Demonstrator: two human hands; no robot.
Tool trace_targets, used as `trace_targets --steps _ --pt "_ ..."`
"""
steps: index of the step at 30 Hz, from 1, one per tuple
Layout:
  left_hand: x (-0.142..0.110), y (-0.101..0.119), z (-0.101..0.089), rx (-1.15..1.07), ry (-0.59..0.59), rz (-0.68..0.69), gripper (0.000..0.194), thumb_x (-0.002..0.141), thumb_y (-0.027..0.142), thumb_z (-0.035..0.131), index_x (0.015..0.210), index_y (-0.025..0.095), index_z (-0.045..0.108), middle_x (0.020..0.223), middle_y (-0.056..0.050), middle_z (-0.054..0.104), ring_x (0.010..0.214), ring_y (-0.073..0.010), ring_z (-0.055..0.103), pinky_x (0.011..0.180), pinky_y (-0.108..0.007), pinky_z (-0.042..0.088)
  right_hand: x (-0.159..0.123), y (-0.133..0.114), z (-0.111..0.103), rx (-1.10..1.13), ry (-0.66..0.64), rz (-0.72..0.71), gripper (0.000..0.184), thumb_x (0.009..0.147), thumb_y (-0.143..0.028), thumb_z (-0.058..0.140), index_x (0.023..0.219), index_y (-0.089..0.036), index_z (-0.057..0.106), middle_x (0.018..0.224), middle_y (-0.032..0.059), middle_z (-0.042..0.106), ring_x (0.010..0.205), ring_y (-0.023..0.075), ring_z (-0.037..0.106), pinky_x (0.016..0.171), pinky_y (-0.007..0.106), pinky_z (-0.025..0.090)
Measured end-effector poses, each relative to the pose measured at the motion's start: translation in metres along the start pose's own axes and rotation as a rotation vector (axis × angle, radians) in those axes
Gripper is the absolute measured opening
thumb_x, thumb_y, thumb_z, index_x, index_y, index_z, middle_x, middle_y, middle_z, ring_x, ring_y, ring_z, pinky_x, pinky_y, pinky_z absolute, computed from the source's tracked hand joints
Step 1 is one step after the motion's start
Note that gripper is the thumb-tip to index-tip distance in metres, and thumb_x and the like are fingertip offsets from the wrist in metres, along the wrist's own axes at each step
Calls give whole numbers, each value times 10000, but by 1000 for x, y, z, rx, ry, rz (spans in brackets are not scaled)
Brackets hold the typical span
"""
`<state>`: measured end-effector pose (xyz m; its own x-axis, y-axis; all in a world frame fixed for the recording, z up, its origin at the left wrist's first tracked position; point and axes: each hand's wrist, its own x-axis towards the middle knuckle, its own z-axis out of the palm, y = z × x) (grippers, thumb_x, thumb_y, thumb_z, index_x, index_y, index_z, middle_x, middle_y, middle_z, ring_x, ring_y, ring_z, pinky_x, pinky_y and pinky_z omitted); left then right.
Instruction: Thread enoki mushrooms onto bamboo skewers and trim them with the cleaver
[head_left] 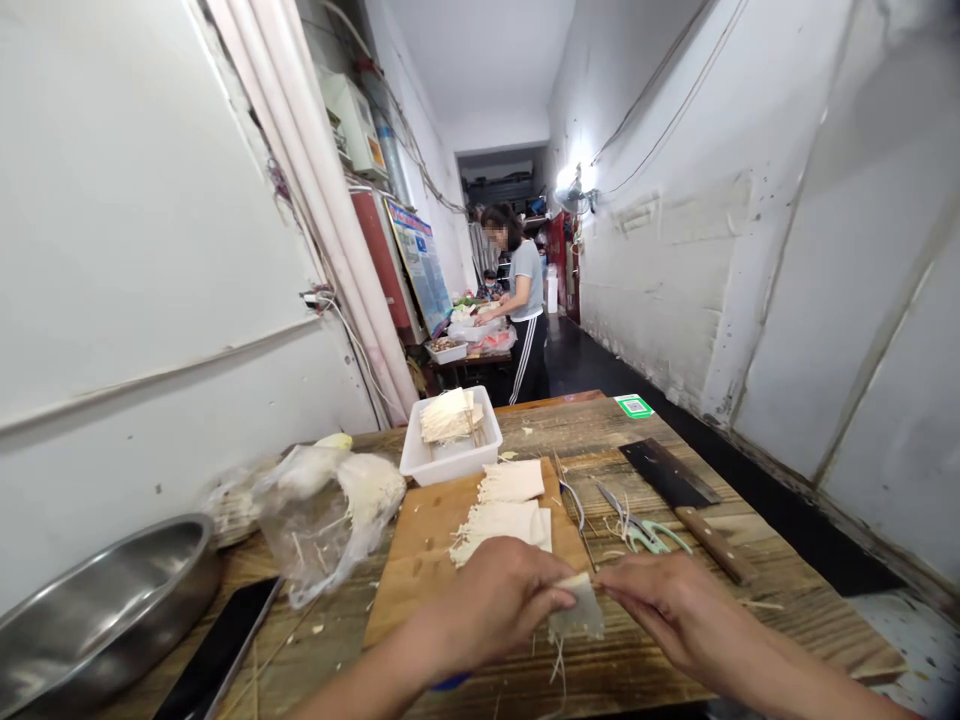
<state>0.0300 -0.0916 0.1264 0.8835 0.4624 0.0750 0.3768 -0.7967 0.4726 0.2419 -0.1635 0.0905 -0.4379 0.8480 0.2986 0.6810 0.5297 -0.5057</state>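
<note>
My left hand (491, 600) and my right hand (671, 605) meet over the near edge of a wooden cutting board (412, 560). Both pinch a small pale sheet wrapped around a bundle of enoki mushrooms (577, 612), whose thin stems hang below it. Two stacks of pale sheets with enoki (502, 515) lie on the board just beyond my hands. A white plastic tray (450, 455) with more wrapped bundles stands behind the board.
A cleaver (679, 490) and green-handled scissors (637, 525) lie to the right. A plastic bag of mushrooms (330, 505), a steel basin (97, 610) and a dark phone (221, 655) are at left. Another person (525, 315) works at a far table in the corridor.
</note>
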Motion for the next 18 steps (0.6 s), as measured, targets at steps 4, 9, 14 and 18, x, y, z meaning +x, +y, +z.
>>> trace_targets --steps 4,9,14,18 --pt "2 3 1 -52 -3 -7 318 929 326 436 787 165 670 642 17 621 576 -92 488 579 -187 343 -1 -4 0 -19 12 15 300 923 -158 380 875 -188 675 780 36 684 698 135 605 653 227 427" --pt "3 3 4 -82 9 -2 315 915 313 449 739 150 653 594 28 555 559 -87 449 564 -188 322 -3 -6 3 -50 16 18 270 870 -104 398 814 -175 652 751 40 669 674 141 595 633 226 421" --pt "1 3 7 -106 2 -17 316 908 311 459 746 144 671 593 29 562 546 -83 416 546 -189 306 -4 -7 6 -111 -18 22 252 800 -35 408 800 -157 628 693 31 635 599 137 552 562 232 372" --pt "0 6 2 -140 -49 -60 261 896 291 489 822 165 705 652 20 643 587 -94 496 573 -176 343 -5 -9 9 -108 -22 8 242 807 -35 409 819 -159 617 715 29 639 608 129 553 552 232 351"
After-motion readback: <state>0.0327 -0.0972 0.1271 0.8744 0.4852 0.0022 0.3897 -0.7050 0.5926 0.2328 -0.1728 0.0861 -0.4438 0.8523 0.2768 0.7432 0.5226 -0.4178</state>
